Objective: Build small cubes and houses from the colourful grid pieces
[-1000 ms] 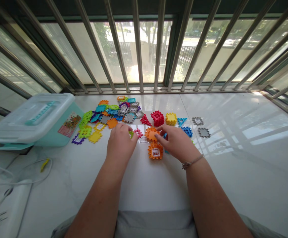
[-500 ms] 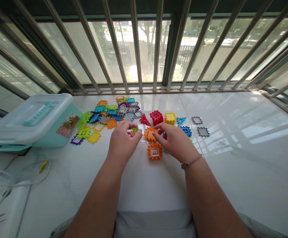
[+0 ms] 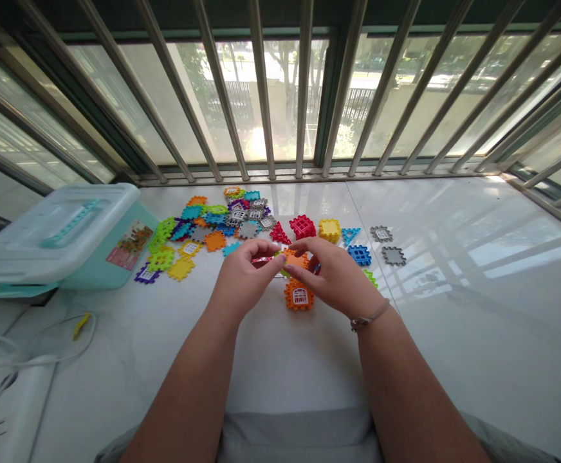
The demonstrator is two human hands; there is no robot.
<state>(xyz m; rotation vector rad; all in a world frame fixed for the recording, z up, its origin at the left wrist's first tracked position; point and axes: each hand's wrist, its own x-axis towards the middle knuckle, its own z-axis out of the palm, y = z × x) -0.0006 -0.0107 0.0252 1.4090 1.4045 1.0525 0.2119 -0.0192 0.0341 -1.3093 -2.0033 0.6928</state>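
The left hand [image 3: 244,278] pinches a small lime-green plastic piece [image 3: 285,272] between thumb and fingers and has carried it rightward since half a second ago, when a clear gap lay between the hands. The piece now sits between the fingertips of both hands, partly hidden by them, so its full shape cannot be told. The right hand [image 3: 334,278], a chain bracelet [image 3: 370,316] on its wrist, is curled with its fingertips at the piece; whether it grips or merely touches cannot be told. With this shift, the work appears to have passed from one hand carrying to both hands handling the piece together.

Behind the fingers shows a bright orange, notched plastic piece [image 3: 298,260], and nearer the person lies an orange notched square with a white window insert [image 3: 300,296]. Beyond the hands stand a red block of notched plastic squares [image 3: 302,227] and a yellow stack of notched squares [image 3: 329,229], with a blue lattice square [image 3: 359,255] to the right. A cyan notched tile [image 3: 231,248], hidden earlier, now shows just beside the left hand, near the mixed heap of coloured plastic tiles [image 3: 217,218].
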